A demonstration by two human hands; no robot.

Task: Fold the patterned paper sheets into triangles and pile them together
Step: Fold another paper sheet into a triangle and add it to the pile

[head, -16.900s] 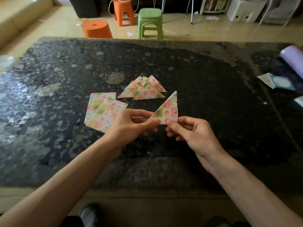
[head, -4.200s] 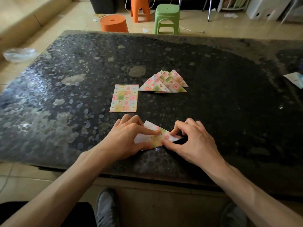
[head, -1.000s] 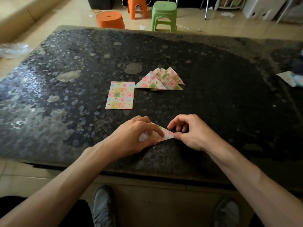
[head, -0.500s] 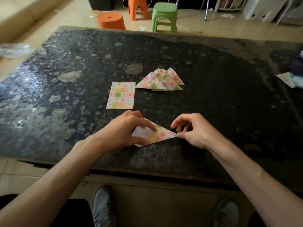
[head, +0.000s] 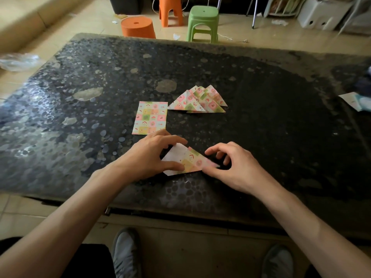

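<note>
**A:** Both hands are down on the dark pebble-patterned table [head: 281, 117], near its front edge, and between them lies a partly folded sheet [head: 187, 162]: patterned squares on the right part, plain white underside showing on the left.

**B:** The left hand [head: 152, 155] grips the white end of it, thumb pressed on the lower edge and fingers curled over the top corner.

**A:** And the right hand [head: 234, 167]?

**B:** Thumb and a fingertip pinch the narrow right-hand tip of the sheet against the table; the other fingers arch loosely above it.

**A:** Farther back, just beyond the left hand, one flat sheet [head: 150, 117] lies unfolded, a patterned rectangle in pink, green and yellow squares.

**B:** Just to its right sits the pile of folded triangles [head: 198, 101], overlapping and fanned, points toward the far side. It lies apart from the sheet being worked.

**A:** At the table's far right edge lies a white and pale blue paper [head: 356, 101].

**B:** Past the table on the tiled floor: a green stool [head: 202, 21], a round orange stool [head: 138, 27] and a taller orange stool [head: 170, 9] behind it. Two grey shoes [head: 125, 253] show below the table.
</note>
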